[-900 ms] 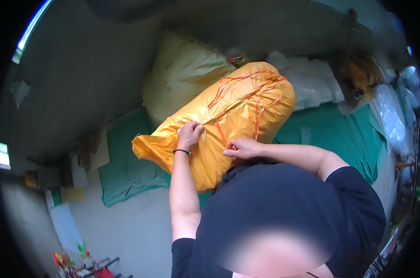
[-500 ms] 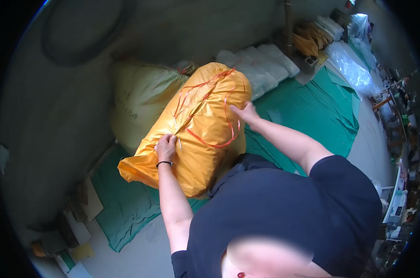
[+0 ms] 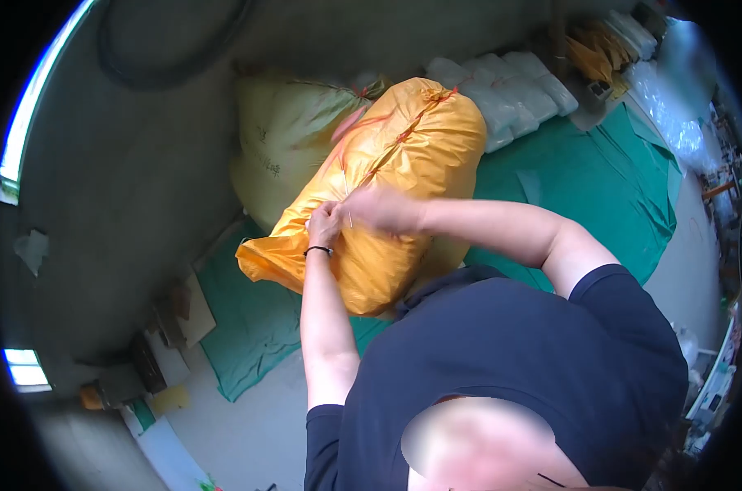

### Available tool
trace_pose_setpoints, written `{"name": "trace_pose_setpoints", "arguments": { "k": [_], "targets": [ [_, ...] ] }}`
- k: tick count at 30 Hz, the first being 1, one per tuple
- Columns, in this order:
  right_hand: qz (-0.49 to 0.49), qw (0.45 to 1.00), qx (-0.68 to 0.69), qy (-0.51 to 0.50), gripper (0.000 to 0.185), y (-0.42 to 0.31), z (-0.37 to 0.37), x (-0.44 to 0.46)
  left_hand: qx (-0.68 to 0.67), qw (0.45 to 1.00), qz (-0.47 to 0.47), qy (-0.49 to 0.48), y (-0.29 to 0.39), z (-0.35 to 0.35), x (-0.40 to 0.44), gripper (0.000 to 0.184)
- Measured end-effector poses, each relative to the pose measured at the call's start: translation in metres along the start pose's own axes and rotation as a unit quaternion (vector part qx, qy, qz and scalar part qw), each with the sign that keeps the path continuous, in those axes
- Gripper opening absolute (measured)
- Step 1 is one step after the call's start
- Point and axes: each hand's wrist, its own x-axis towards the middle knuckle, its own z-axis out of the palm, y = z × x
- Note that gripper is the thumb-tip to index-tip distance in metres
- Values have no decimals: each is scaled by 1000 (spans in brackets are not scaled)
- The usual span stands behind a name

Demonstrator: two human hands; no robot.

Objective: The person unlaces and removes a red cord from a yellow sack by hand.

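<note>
A large, full yellow woven sack point(image 3: 436, 135) lies tilted in front of me. Its seam is laced with red plastic string point(image 3: 403, 139) from the far end toward the middle. My left hand point(image 3: 325, 222) is closed, pinching the sack's edge near its loose near-left corner. Beside those fingers a thin, pale, needle-like rod point(image 3: 345, 182) stands at the seam. Over the seam, close to my left hand, is my right hand point(image 3: 383, 209), smeared by motion, so its fingers and anything in them cannot be made out.
A second, greenish sack point(image 3: 293, 147) leans behind the yellow one. Clear plastic-wrapped bundles point(image 3: 510, 98) lie farther back. Green sheeting point(image 3: 575, 188) covers the floor on both sides. Boards and boxes point(image 3: 162, 352) stand at the left, and cluttered shelving point(image 3: 719, 385) is at the right edge.
My right hand has moved left from the sack's right side to the seam beside my left hand. The loose red string has swung to the left side. The whole view has shifted.
</note>
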Motion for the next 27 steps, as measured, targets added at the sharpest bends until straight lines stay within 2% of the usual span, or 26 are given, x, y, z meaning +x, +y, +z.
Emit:
{"name": "trace_pose_setpoints", "arguments": {
  "k": [2,4,5,8,9,12,13,14,16,17,18,20,22,23,26,27],
  "targets": [
    [-18,991,-6,-136,31,-22,35,-23,62,998,-4,-8,11,-4,-3,30],
    [-33,960,-25,-276,35,-36,55,-32,11,999,10,-34,6,-3,0,29],
    [-80,991,-73,-83,24,-9,57,-30,-23,999,16,-39,5,0,4,29],
    [-134,949,-285,5,16,-20,42,-25,-2,999,36,-24,-4,5,11,28],
    [-181,930,-320,28,11,-2,57,-17,42,998,26,-26,4,1,7,27],
    [-249,870,-425,1,18,-6,70,-3,48,999,4,-19,22,-3,1,23],
    [-269,868,-417,26,13,-3,75,0,11,998,69,-4,8,1,8,26],
    [-274,879,-380,82,13,-8,73,-1,5,998,54,-29,-17,10,28,31],
    [-278,894,-297,186,12,-25,68,-14,80,994,21,-68,-15,8,34,36],
    [-227,926,-219,205,14,-25,63,-23,86,994,30,-54,-17,9,28,36],
    [-197,937,-234,169,13,-32,59,-38,91,994,40,-37,-8,6,19,36],
    [-138,950,-265,90,12,-47,57,-72,99,994,41,-23,3,1,9,35],
    [-114,957,-266,-41,10,-36,78,-87,113,993,30,-29,10,-1,9,34],
    [-133,946,-295,11,22,-18,94,-85,88,995,13,-38,0,3,15,34],
    [57,935,-341,82,31,-21,107,-63,126,992,21,-19,18,-5,2,35],
    [68,938,-326,101,34,-10,109,-56,120,992,28,-29,8,-1,11,37]
  ]
}}
